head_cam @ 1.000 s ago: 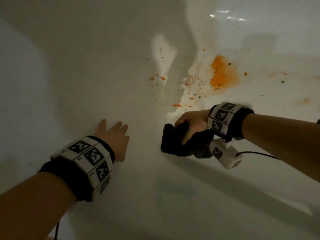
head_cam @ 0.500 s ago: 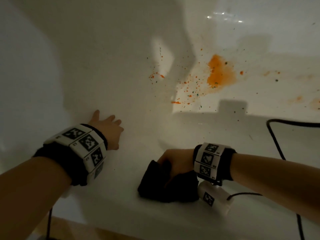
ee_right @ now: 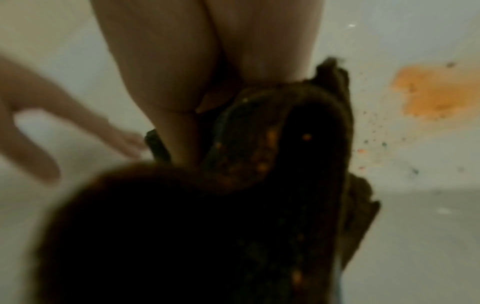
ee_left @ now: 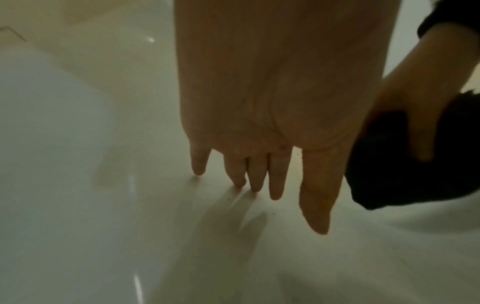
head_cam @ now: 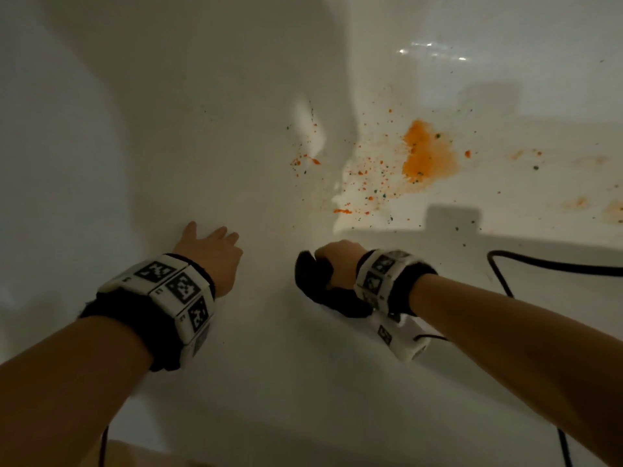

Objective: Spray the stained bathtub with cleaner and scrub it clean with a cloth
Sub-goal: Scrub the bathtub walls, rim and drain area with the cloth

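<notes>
Meanwhile right hand (head_cam: 337, 264) grips dark cloth (head_cam: 320, 288) against bathtub (head_cam: 269, 382).

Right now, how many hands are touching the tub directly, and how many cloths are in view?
1 hand: the left hand rests open on the bathtub wall. 1 cloth: the dark cloth, gripped by the right hand, below the orange stain.

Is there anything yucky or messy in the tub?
Yes. A big orange stain sits on the white bathtub wall, with orange and dark green specks splattered to its left. The dark cloth held in the right hand has orange bits stuck on it too.
</notes>
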`<action>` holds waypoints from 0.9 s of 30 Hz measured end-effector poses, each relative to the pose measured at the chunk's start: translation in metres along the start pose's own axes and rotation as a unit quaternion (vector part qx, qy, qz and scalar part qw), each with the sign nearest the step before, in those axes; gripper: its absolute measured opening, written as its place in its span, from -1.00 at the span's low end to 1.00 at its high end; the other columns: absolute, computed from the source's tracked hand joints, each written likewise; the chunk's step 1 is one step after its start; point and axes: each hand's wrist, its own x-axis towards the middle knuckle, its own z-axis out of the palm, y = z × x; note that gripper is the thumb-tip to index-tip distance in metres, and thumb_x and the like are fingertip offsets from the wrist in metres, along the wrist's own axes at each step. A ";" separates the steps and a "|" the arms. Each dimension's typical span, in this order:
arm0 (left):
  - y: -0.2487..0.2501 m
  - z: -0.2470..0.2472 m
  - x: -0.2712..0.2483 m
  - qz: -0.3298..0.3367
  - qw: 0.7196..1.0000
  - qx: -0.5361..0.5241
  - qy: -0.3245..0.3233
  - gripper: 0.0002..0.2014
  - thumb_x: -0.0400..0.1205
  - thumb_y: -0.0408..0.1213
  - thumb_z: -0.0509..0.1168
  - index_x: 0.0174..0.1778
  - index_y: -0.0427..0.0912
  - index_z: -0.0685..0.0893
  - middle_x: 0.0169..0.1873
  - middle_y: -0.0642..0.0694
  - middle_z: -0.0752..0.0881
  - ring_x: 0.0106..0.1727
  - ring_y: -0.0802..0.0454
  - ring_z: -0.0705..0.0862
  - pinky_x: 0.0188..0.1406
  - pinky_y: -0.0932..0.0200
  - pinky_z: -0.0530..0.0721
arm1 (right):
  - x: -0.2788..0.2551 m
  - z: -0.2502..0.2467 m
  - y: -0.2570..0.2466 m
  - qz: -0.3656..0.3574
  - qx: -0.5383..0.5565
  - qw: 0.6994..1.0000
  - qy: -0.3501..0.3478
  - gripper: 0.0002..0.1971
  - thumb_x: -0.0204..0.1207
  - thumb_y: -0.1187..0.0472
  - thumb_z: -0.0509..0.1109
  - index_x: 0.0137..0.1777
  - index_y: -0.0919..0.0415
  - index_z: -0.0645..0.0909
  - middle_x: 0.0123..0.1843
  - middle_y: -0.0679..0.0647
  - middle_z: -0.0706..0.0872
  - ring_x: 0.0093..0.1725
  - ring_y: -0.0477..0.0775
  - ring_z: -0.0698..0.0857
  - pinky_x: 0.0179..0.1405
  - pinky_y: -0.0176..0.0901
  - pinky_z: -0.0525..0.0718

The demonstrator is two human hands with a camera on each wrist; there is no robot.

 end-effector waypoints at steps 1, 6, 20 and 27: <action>-0.002 0.001 -0.001 0.001 1.000 -0.004 0.005 -0.40 0.72 -0.19 0.07 0.66 -0.05 -0.02 0.66 -0.01 -0.18 0.67 0.07 -0.18 0.61 -0.25 -0.15 | -0.005 -0.009 -0.005 -0.023 0.037 0.999 -0.009 -0.95 0.54 0.18 0.33 -0.10 0.14 0.54 -0.05 0.07 0.69 0.07 0.15 0.66 0.15 -0.05 0.56; -0.015 0.002 -0.006 0.022 0.998 -0.041 0.040 -0.45 0.73 -0.35 -0.06 0.66 -0.03 -0.01 0.67 0.00 -0.14 0.68 0.11 -0.12 0.64 -0.12 -0.13 | -0.036 -0.006 -0.060 -0.180 0.131 0.963 -0.154 -0.74 0.45 0.23 0.49 0.12 0.12 0.60 -0.01 0.02 0.72 -0.01 0.00 0.65 0.14 -0.15 0.58; -0.011 0.002 0.012 -0.020 0.983 -0.131 0.127 -0.61 0.74 -0.24 0.03 0.51 -0.06 0.41 0.45 -0.07 0.48 0.43 -0.03 0.48 0.44 0.13 0.31 | 0.025 0.022 -0.075 -0.029 0.030 0.998 -0.050 -0.56 0.52 -0.01 0.38 0.31 0.23 0.58 0.22 0.14 0.66 0.18 0.18 0.66 0.15 -0.15 0.58; -0.011 0.005 0.008 -0.024 0.983 -0.133 0.124 -0.59 0.76 -0.16 -0.04 0.56 -0.03 0.31 0.55 -0.06 0.34 0.53 -0.01 0.36 0.59 0.07 0.08 | 0.001 -0.021 -0.006 0.007 -0.075 0.996 -0.053 -0.80 0.43 -0.08 0.34 -0.15 0.03 0.64 -0.16 -0.04 0.75 -0.07 0.15 0.71 0.04 0.06 0.66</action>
